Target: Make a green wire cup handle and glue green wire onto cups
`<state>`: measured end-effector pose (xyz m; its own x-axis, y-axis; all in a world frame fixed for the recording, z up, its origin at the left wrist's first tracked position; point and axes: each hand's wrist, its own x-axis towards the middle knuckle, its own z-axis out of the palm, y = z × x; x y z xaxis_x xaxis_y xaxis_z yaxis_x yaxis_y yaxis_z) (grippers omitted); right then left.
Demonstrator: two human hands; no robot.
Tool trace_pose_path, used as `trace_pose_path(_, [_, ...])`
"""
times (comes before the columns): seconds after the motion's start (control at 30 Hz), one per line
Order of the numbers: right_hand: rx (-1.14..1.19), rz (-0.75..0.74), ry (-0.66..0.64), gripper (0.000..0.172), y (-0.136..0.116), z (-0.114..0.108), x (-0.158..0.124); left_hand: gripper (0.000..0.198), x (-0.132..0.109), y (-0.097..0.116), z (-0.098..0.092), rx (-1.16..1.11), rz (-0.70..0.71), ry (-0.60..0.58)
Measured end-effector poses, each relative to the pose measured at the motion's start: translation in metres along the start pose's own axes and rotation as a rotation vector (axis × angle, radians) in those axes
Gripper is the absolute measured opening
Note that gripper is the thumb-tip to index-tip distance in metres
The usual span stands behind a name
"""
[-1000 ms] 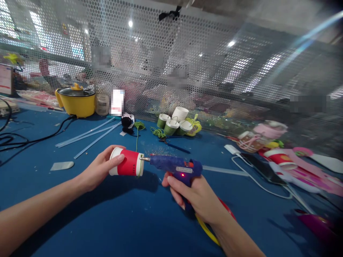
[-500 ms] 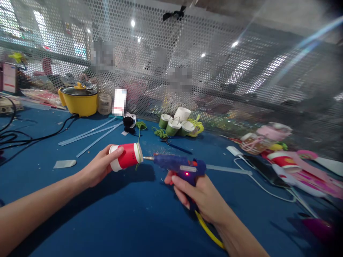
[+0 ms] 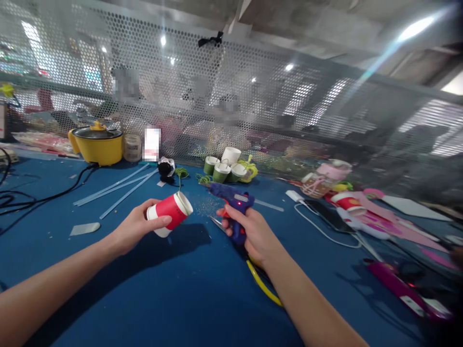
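My left hand (image 3: 135, 226) is closed round a paper cup (image 3: 170, 212) with a red band and white ends, tilted with its open rim to the right. Green yarn runs from near the cup's rim up to a small tangle of yarn (image 3: 182, 172). My right hand (image 3: 255, 231) grips a blue hot glue gun (image 3: 231, 195) by its handle, a red light lit on its side and a clear glue stick (image 3: 269, 206) out of its back. The nozzle points left, above and apart from the cup. A pointed metal tip (image 3: 217, 222) shows under my right hand; whether it is held, I cannot tell.
Green-wrapped cups (image 3: 221, 172) and a white cup (image 3: 231, 155) stand before the perforated screen. Glue sticks (image 3: 126, 195) lie left, near a yellow electric pot (image 3: 99, 148). A phone (image 3: 331, 215), white cable (image 3: 318, 233) and purple power strip (image 3: 396, 289) lie right.
The glue gun has moved away from the cup's rim, up and to the right of it, and its nozzle now tips upward. The cup has tilted, showing more of its opening. The camera view has shifted.
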<state>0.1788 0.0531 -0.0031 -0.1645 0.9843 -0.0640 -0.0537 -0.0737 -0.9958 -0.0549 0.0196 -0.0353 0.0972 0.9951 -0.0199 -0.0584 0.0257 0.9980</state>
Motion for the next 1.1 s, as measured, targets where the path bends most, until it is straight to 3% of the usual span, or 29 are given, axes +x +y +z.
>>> trace_pose_path(0.17, [-0.143,-0.034,-0.125,0.026,-0.013,0.012,-0.012,0.041,0.002,0.006,0.006,0.105,-0.003,-0.05])
trace_pose_path(0.5, [-0.149,-0.096,-0.063,0.026,-0.004,0.013,-0.013,0.046,0.019,0.01,0.021,0.062,-0.04,-0.214])
trace_pose_path(0.67, [-0.263,-0.148,-0.063,0.026,-0.006,0.006,-0.02,0.05,0.025,0.005,0.028,-0.008,0.04,-0.162])
trace_pose_path(0.8, [-0.425,-0.163,-0.084,0.027,-0.01,0.006,-0.028,0.045,0.02,-0.002,0.028,-0.019,0.003,-0.181])
trace_pose_path(0.97, [-0.5,-0.096,-0.036,0.029,-0.005,0.012,-0.035,0.048,0.011,-0.015,0.025,-0.085,-0.001,-0.065])
trace_pose_path(1.1, [-0.556,-0.085,-0.059,0.03,0.002,0.013,-0.036,0.05,0.01,-0.02,0.024,-0.087,-0.004,-0.069])
